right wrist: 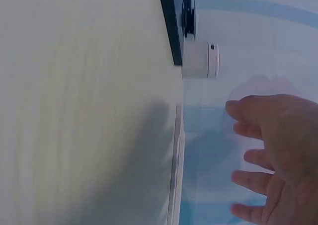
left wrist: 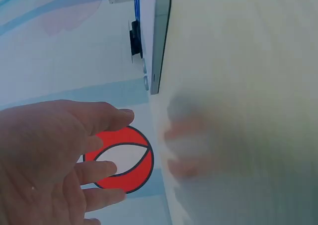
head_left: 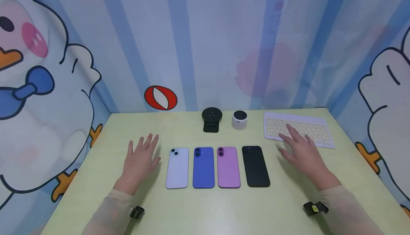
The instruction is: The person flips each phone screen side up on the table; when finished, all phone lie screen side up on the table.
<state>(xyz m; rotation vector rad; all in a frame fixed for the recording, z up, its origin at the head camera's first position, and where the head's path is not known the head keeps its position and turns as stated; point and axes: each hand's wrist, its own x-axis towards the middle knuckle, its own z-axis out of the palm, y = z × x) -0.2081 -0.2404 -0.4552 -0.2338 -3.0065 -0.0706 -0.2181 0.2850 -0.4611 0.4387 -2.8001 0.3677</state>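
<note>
Left hand (head_left: 138,164): hovering palm-down above the table (head_left: 208,210), fingers spreading loosely, gripping nothing; pointing a thumb inward at the pale phone (head_left: 177,169), without touching.
Right hand (head_left: 304,155): hanging over the near edge of the keyboard (head_left: 307,126), fingers fanning out, gripping nothing; overlapping keys in the head view, yet standing apart from them in the right wrist view.
Phone row: lying flat between the hands, leaving small gaps; running from the pale phone beside the left hand through the blue phone (head_left: 204,169) and the pink phone (head_left: 229,169) to the black phone (head_left: 257,167), slanting slightly, nearest the right hand.
Black stand (head_left: 212,117): sitting between the hands, farther out than the row.
White cylinder (head_left: 239,122): standing just beside that stand, toward the right hand.
Step in hand: seeming to be poising over the layout, with nothing being lifted or shifted.
Next move: probably calling for lowering one of the hands and curling fingers round a phone's edges, while keeping clear of neighbouring phones.
</note>
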